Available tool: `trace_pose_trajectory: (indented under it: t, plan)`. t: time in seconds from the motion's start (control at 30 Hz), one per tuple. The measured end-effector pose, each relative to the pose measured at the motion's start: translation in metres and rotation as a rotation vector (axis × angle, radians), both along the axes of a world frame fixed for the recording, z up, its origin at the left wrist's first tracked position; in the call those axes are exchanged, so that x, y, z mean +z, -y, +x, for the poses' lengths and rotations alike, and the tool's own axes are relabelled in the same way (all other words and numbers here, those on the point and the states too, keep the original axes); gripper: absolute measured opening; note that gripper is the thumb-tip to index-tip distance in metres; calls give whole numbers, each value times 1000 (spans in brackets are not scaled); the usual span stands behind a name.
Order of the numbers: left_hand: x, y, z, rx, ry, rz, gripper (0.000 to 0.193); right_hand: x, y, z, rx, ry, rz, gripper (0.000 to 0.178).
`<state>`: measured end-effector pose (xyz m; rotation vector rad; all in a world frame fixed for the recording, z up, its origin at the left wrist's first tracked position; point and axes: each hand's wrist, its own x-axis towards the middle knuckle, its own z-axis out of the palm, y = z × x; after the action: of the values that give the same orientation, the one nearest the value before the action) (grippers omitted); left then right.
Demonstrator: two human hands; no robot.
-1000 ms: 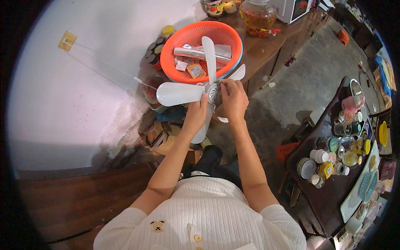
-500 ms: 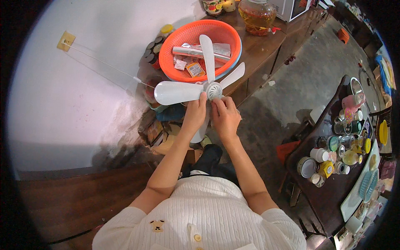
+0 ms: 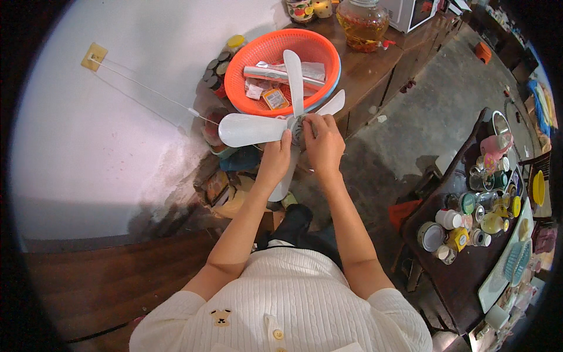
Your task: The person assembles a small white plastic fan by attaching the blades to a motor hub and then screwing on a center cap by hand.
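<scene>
A white fan [image 3: 252,129] with several long blades is in front of me at the wooden counter's edge. My left hand [image 3: 275,158] is closed on it near the hub, its thumb lying over the base of the left blade. Over the right side of the round slotted hub [image 3: 297,130] is my right hand [image 3: 325,146], fingers bent and pressed together. They cover part of the hub, and whatever may be between them is hidden. One blade reaches up in front of an orange basket [image 3: 234,67], another points up right, and a lower one hangs behind my hands.
The basket holds a silvery roll and small packets [image 3: 274,98]. Jars [image 3: 220,67] stand beside it by the wall; a big glass jar [image 3: 362,26] is farther back. A thin white cord [image 3: 152,88] runs from a wall socket [image 3: 94,57]. Right, a dark table [image 3: 431,258] carries many jars.
My right hand has moved up and right, from just below the hub onto its right side, and now covers more of it. My left hand and the fan have hardly moved.
</scene>
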<state>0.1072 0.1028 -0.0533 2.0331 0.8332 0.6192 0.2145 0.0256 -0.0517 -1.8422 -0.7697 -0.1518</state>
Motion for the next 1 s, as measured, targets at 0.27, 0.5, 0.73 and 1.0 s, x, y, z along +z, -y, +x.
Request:
trace_pose_trajectory:
  t: [0.27,0.5,0.73,1.0]
  plan:
    - [2,-1,-2,-18,-15,-68,52,-31,29,-37,62,89,-33,12]
    - [-4,0,-3,-22,54,-33,52,-39,28,-33,54,96,23,13]
    - [8,0,-2,-3,-72,-134,50,-3,14,-26,63,165,-48,11]
    - [-1,1,-1,-5,22,-40,50,5,-2,-1,-14,7,6,9]
